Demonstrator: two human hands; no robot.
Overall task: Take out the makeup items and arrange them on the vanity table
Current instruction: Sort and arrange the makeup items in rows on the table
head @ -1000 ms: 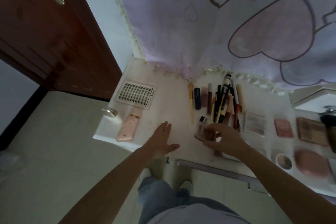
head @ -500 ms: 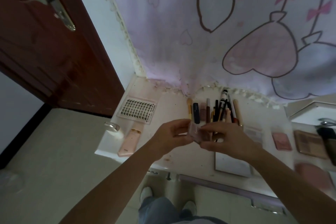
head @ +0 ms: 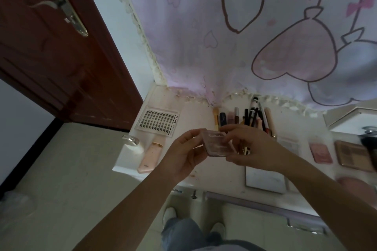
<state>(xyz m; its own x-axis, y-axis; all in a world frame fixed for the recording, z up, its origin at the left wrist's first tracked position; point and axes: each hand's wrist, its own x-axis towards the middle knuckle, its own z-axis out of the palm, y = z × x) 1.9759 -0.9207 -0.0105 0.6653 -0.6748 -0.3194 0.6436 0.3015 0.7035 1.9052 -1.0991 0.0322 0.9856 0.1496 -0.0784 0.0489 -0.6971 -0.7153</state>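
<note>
both hands hold a clear pink compact (head: 219, 144) above the vanity table (head: 195, 112); left hand (head: 183, 154) grips its left edge; right hand (head: 253, 149) pinches its right side

Two hands (head: 183, 155) (head: 257, 149) share one clear case (head: 219, 144). On the table (head: 195, 112): one lash card (head: 157, 121), one pink tube (head: 150, 157), two pink compacts (head: 320, 153) (head: 355, 186), one brown palette (head: 353, 156), one mirror (head: 265, 178) — and roughly a dozen pens and brushes (head: 251, 116), too crowded to count exactly.
</note>
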